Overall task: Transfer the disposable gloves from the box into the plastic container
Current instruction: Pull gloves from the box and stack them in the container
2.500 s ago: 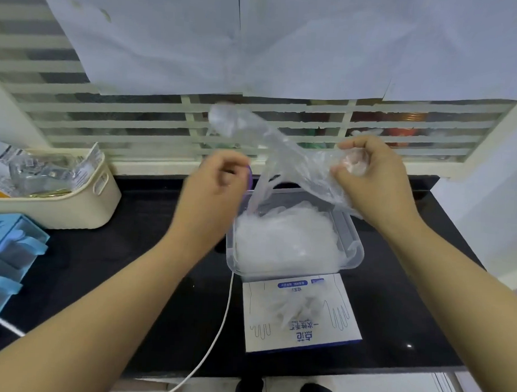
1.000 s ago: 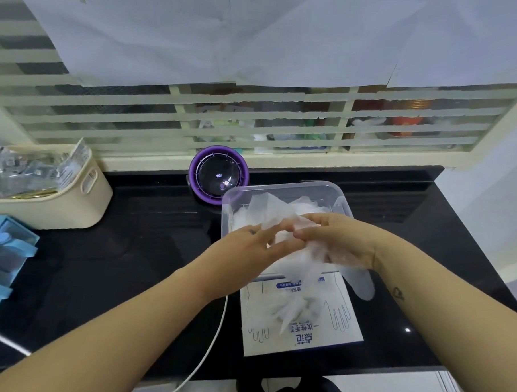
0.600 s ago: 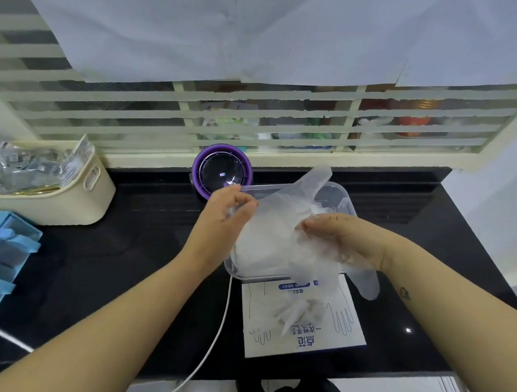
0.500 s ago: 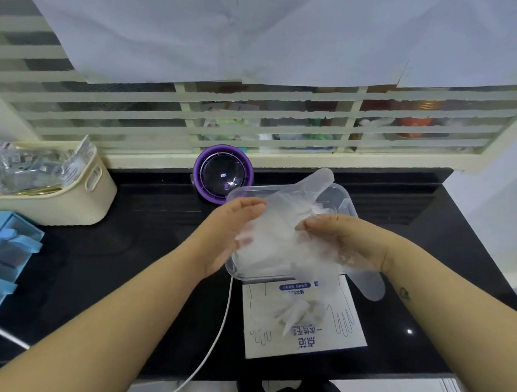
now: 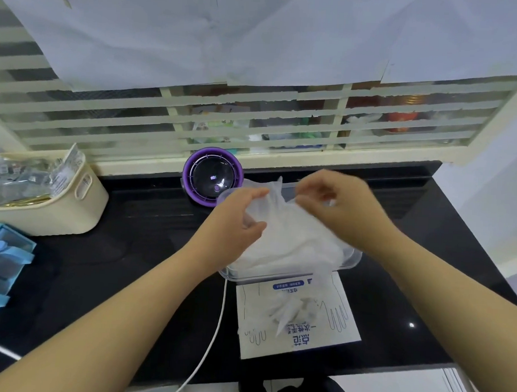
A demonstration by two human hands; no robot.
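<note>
The left hand (image 5: 238, 215) holds a thin glove (image 5: 276, 196) in its fingers, over the plastic container (image 5: 353, 259) on the counter (image 5: 130, 249). The right hand (image 5: 342, 211) is curled, but it is too blurry to tell if it holds anything. It would be best to press the glove down flat inside.

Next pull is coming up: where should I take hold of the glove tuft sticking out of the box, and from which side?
Pinch the glove tuft at its bunched middle, just above the slot in the box, coming straight down from above. The box lies flat with the slot facing up, and the crumpled film rises off the card there.
</note>
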